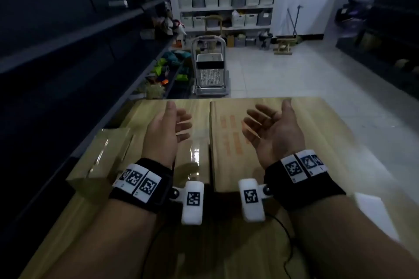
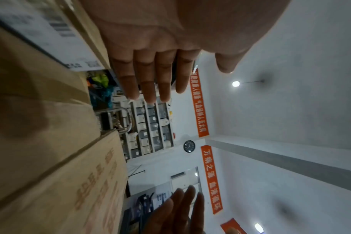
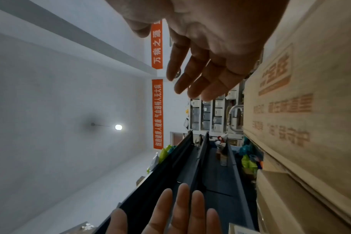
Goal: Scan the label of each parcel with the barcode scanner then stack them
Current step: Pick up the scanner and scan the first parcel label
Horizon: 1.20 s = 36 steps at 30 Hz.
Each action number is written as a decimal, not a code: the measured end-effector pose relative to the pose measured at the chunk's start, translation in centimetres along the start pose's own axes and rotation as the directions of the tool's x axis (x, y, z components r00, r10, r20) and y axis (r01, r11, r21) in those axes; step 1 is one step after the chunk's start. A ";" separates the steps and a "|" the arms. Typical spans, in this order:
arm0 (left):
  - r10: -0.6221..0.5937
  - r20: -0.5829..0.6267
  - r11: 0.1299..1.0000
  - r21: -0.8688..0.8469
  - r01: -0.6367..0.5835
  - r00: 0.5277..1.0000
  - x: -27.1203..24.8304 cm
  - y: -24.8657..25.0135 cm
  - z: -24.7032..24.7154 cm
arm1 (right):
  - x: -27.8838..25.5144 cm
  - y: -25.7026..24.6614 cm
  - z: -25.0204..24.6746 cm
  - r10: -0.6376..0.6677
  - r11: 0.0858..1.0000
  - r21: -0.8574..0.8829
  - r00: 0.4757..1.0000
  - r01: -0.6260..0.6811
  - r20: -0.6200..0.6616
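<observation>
Two large cardboard parcels lie side by side on the table: a plain taped one point(image 1: 163, 120) under my left hand and one with orange print point(image 1: 229, 138) under my right hand. A smaller taped parcel point(image 1: 102, 154) sits at the left. My left hand point(image 1: 172, 124) and right hand point(image 1: 267, 124) hover above the parcels, palms facing each other, fingers straight, holding nothing. In the left wrist view a white shipping label point(image 2: 56, 34) shows on a box beside my left hand point(image 2: 150, 66). My right hand point(image 3: 206, 63) shows beside the printed parcel point(image 3: 291, 110). No scanner is in view.
A black cable point(image 1: 288, 238) runs across the wooden table point(image 1: 95, 222) near me. A white object point(image 1: 374, 213) lies at the table's right edge. Dark shelving point(image 1: 68, 52) lines the left. A metal trolley with a basket point(image 1: 209, 70) stands on the tiled floor beyond.
</observation>
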<state>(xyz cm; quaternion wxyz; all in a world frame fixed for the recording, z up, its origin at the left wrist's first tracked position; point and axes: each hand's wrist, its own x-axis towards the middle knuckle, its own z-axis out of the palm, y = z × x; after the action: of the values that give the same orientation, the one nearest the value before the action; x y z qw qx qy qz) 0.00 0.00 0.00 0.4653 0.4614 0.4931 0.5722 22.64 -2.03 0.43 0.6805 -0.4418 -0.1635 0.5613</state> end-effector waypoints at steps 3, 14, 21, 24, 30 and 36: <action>0.100 -0.005 0.995 -0.015 -0.100 0.995 -2.7 -1.3 -0.1 | -1.6 1.5 -1.6 -0.067 0.996 0.067 0.997 0.064 0.048; -0.003 -0.010 0.998 -0.069 0.002 1.000 -16.8 -9.7 -6.9 | -14.3 10.7 -10.9 -0.124 0.986 0.125 0.988 0.113 0.086; -0.094 0.008 0.991 -0.100 0.095 0.996 -20.7 -12.8 -8.0 | -16.9 13.8 -15.3 -0.067 0.997 0.045 0.997 0.069 -0.048; -0.131 0.028 0.984 -0.119 0.133 0.991 -20.8 -12.9 -7.4 | -16.8 13.8 -15.5 -0.037 0.999 0.014 0.996 0.039 -0.077; -0.219 0.051 0.961 -0.161 0.225 0.974 -19.3 -14.4 -5.3 | -13.3 15.1 -15.8 0.014 1.000 0.000 0.986 -0.014 -0.167; -0.276 0.017 0.924 -0.271 0.270 0.961 -16.9 -17.9 -4.9 | -10.9 15.9 -16.6 0.012 0.993 0.118 0.980 0.012 -0.201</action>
<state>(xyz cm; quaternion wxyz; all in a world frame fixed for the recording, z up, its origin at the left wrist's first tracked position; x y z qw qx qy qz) -1.09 -15.89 -19.38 0.5940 0.3140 0.4745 0.5687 21.30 -19.17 -18.35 0.7186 -0.4550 -0.0600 0.5225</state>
